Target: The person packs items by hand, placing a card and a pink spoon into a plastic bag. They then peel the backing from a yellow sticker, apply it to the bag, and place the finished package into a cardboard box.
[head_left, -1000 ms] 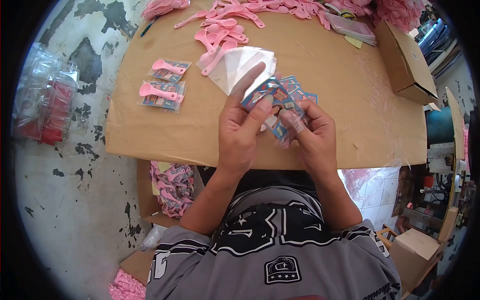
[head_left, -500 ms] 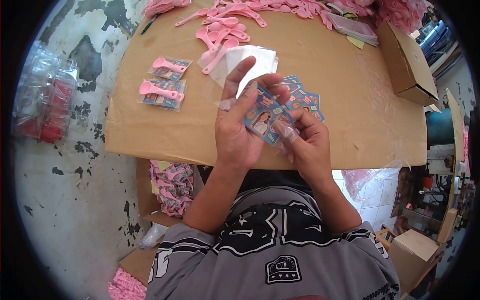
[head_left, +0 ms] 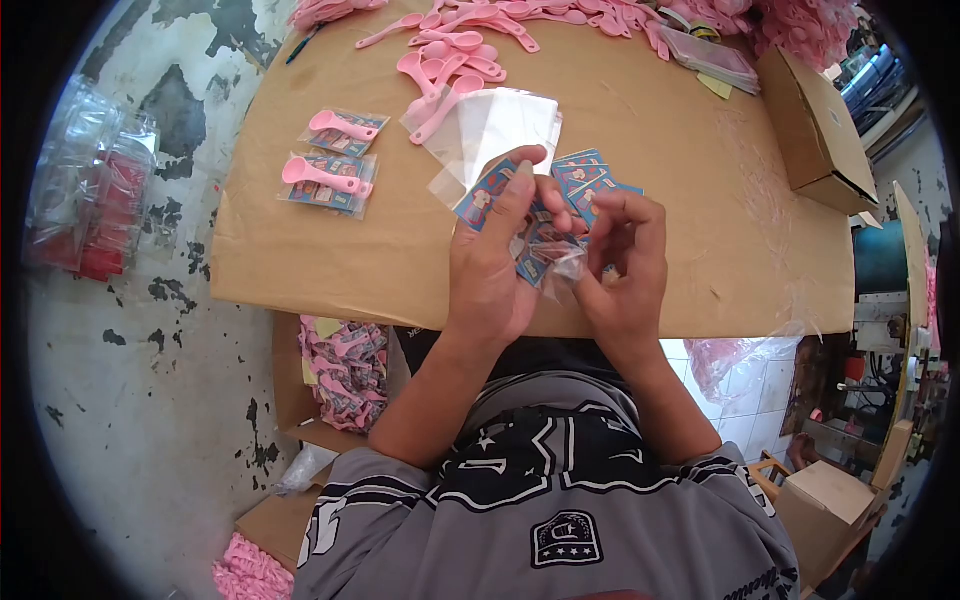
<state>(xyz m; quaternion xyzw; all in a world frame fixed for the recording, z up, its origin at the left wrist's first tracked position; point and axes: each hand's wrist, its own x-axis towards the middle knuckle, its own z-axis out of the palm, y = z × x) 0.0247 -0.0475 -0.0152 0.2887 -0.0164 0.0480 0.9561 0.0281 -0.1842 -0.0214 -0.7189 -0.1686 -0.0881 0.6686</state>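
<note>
My left hand (head_left: pixel 490 275) is closed around blue printed cards (head_left: pixel 484 203), its thumb pressing on one near the top. A second blue card (head_left: pixel 533 266) shows lower down, partly inside a clear plastic bag (head_left: pixel 566 264). At the bag's edge is my right hand (head_left: pixel 632 275), thumb against the plastic and index finger bent and raised; its other fingertips are partly hidden. Behind the hands lie more blue cards (head_left: pixel 580 172) and a stack of clear bags (head_left: pixel 508 125).
Two bagged cards with pink spoons (head_left: pixel 325 178) lie on the table's left. Loose pink measuring spoons (head_left: pixel 455 65) spread along the far side. A cardboard box (head_left: pixel 815 130) stands at right. Below the table's left edge, an open box holds packed spoons (head_left: pixel 345 375).
My left fingers have curled in over the cards, and a card now sticks out at the upper left. My right index finger has lifted off the held card.
</note>
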